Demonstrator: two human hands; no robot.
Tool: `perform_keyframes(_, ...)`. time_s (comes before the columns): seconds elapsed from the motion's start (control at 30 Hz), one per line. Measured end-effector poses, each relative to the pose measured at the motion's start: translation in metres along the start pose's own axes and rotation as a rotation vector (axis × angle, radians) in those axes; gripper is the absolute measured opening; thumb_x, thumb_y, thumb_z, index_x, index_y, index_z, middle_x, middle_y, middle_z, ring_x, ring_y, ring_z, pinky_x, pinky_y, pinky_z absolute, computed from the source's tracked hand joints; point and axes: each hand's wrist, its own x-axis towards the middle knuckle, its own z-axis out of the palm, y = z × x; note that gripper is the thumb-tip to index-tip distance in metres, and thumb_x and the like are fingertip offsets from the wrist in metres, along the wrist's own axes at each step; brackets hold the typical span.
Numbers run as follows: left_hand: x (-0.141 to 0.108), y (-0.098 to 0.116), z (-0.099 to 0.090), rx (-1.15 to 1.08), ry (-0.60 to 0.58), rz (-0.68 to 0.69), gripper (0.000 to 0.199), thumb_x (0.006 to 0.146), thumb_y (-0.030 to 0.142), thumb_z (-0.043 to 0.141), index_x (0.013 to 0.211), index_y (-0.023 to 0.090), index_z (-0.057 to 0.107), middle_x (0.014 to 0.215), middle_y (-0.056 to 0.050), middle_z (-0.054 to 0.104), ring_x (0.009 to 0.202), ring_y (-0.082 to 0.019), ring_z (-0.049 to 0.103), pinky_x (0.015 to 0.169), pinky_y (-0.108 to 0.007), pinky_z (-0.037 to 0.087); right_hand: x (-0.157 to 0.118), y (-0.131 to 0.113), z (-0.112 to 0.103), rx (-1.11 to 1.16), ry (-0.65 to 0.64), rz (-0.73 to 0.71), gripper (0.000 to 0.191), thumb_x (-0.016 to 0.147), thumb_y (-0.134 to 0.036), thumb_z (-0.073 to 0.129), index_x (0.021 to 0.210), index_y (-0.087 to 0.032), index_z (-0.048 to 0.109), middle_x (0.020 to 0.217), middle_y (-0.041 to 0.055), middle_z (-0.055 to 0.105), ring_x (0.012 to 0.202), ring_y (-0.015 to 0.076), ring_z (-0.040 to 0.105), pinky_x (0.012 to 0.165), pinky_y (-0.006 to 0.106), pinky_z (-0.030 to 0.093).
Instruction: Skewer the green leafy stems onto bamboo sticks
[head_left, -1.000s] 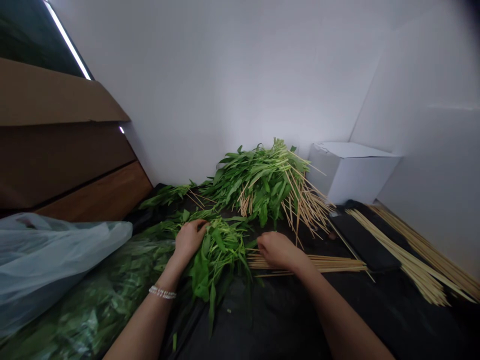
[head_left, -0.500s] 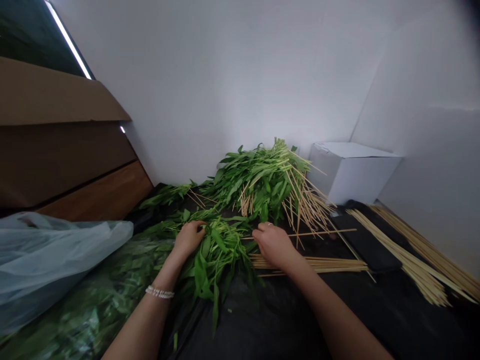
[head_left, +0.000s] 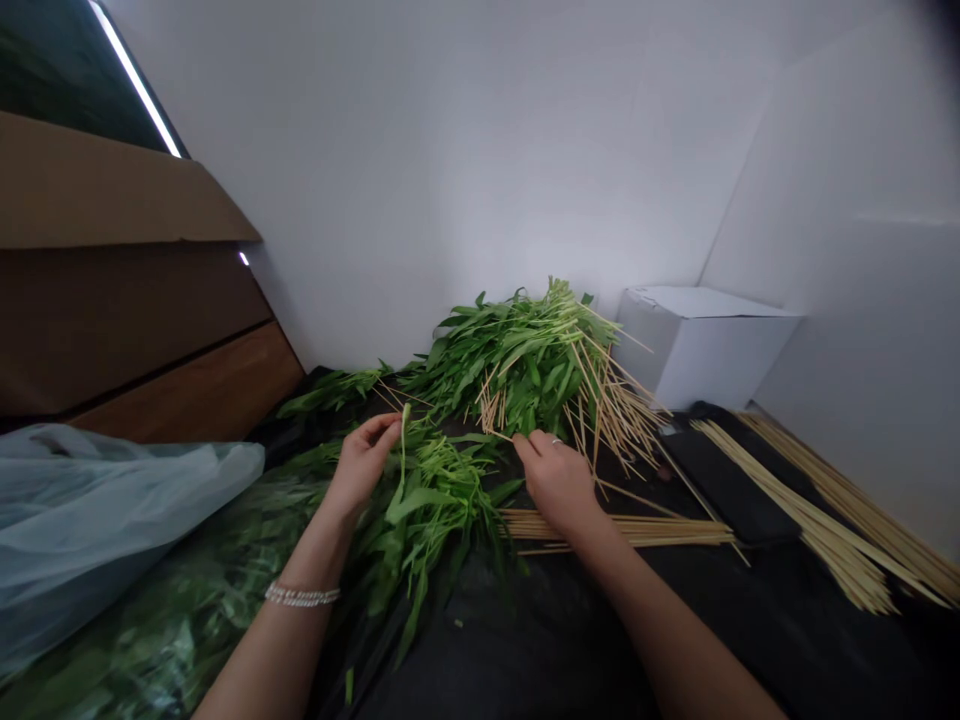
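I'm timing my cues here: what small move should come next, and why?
Perhaps the right hand should bring its stick toward the stem: the left hand pinches that stem upright, and the stick points its way across a gap.

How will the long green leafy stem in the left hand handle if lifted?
The long green leafy stem will probably flop: its leaves droop below the left hand. It looks light, being so thin. It might snag, since its leaves overlap the green leafy bunch.

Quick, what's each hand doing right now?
Left hand: closed, pinching a green stem between thumb and fingers.
Right hand: closed, holding a thin wooden stick.
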Motion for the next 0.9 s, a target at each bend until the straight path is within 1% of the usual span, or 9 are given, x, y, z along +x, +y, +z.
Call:
perform_keyframes(0.07, -0.004, 0.006, 0.004, -0.144, -0.067, -0.031, 0.036, 0.076, 0.046, 0.068, 0.098, 0.018, 0.069, 0.099, -0.008, 0.075, 0.094, -0.023, 0.067, 0.088, -0.032, 0.049, -0.002, -0.003, 0.005, 0.027, 0.088, -0.017, 0.033, 0.094, -0.011, 0.041, 0.122, -0.016, 0.059, 0.087, 0.0059, 0.062, 0.073, 0.0152, 0.054, 0.061, 0.028, 0.033)
perform_keyframes(0.1, -0.007, 0.008, 0.007, -0.21, -0.096, -0.053, 0.036, 0.074, 0.046, 0.07, 0.098, 0.018, 0.069, 0.096, -0.008, 0.075, 0.092, -0.022, 0.068, 0.087, -0.032, 0.05, -0.004, -0.005, 0.007, 0.041, 0.129, -0.03, 0.034, 0.095, -0.011, 0.041, 0.123, -0.016, 0.058, 0.085, 0.0048, 0.061, 0.07, 0.0141, 0.053, 0.06, 0.028, 0.033)
perform_keyframes(0.2, -0.013, 0.011, 0.017, -0.377, -0.177, -0.156, 0.04, 0.069, 0.043, 0.077, 0.098, 0.017, 0.071, 0.088, -0.008, 0.076, 0.082, -0.019, 0.069, 0.083, -0.031, 0.051, -0.006, -0.011, 0.012, 0.08, 0.24, -0.079, 0.032, 0.095, -0.012, 0.042, 0.12, -0.016, 0.061, 0.079, 0.0027, 0.06, 0.065, 0.0127, 0.052, 0.058, 0.027, 0.033)
perform_keyframes(0.33, -0.024, 0.015, 0.032, -0.499, -0.26, -0.271, 0.042, 0.063, 0.038, 0.083, 0.097, 0.016, 0.074, 0.084, -0.007, 0.077, 0.076, -0.017, 0.069, 0.081, -0.029, 0.051, -0.008, -0.019, 0.013, 0.125, 0.309, -0.14, 0.031, 0.094, -0.011, 0.042, 0.117, -0.015, 0.063, 0.076, 0.0017, 0.059, 0.062, 0.0124, 0.052, 0.057, 0.027, 0.033)
perform_keyframes(0.43, -0.03, 0.02, 0.04, -0.533, -0.299, -0.306, 0.039, 0.062, 0.036, 0.084, 0.094, 0.016, 0.076, 0.082, -0.007, 0.077, 0.072, -0.016, 0.068, 0.077, -0.028, 0.052, -0.008, -0.022, 0.013, 0.136, 0.321, -0.158, 0.031, 0.093, -0.011, 0.042, 0.115, -0.014, 0.063, 0.074, 0.0015, 0.059, 0.061, 0.0123, 0.052, 0.056, 0.027, 0.033)
perform_keyframes(0.53, -0.033, 0.021, 0.044, -0.558, -0.313, -0.322, 0.038, 0.061, 0.035, 0.084, 0.093, 0.015, 0.076, 0.082, -0.007, 0.077, 0.069, -0.015, 0.067, 0.073, -0.027, 0.052, -0.008, -0.023, 0.013, 0.135, 0.301, -0.152, 0.031, 0.092, -0.011, 0.043, 0.116, -0.014, 0.063, 0.075, 0.0018, 0.059, 0.061, 0.0119, 0.052, 0.056, 0.026, 0.033)
perform_keyframes(0.7, -0.032, 0.02, 0.044, -0.596, -0.298, -0.331, 0.037, 0.06, 0.034, 0.085, 0.09, 0.015, 0.077, 0.081, -0.007, 0.077, 0.068, -0.014, 0.067, 0.069, -0.024, 0.052, -0.009, -0.023, 0.014, 0.145, 0.295, -0.141, 0.031, 0.091, -0.01, 0.044, 0.116, -0.014, 0.063, 0.076, 0.0022, 0.06, 0.062, 0.0118, 0.053, 0.056, 0.026, 0.032)
perform_keyframes(0.9, -0.032, 0.019, 0.045, -0.599, -0.29, -0.323, 0.036, 0.061, 0.032, 0.085, 0.091, 0.014, 0.077, 0.081, -0.007, 0.077, 0.068, -0.014, 0.067, 0.07, -0.025, 0.052, -0.009, -0.023, 0.015, 0.131, 0.262, -0.127, 0.032, 0.09, -0.01, 0.045, 0.117, -0.015, 0.063, 0.077, 0.0019, 0.06, 0.062, 0.0123, 0.053, 0.055, 0.027, 0.032)
